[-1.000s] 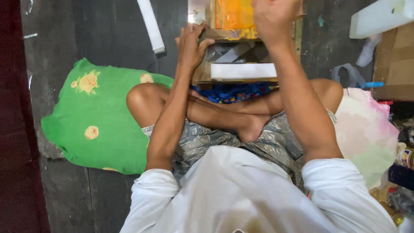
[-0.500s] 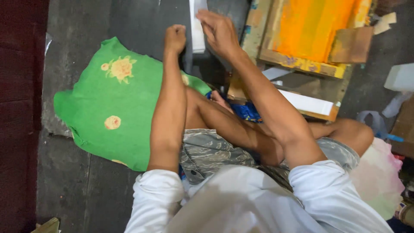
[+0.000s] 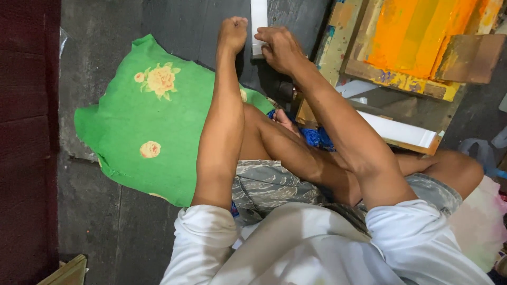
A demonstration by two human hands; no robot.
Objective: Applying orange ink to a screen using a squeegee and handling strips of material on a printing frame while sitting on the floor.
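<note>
White strip (image 3: 259, 21) lies on the dark floor at the top, with both hands on its near end: left hand (image 3: 233, 32) fisted beside it, right hand (image 3: 279, 48) curled over it. Orange-stained wooden frame (image 3: 406, 47) sits right. Since earlier, both hands have reached closer to the strip.

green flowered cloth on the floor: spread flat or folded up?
Spread. The green cloth lies open on the dark floor, flower prints facing up, its right edge running under the person's left arm. Whether it is doubled underneath, cannot tell.
</note>
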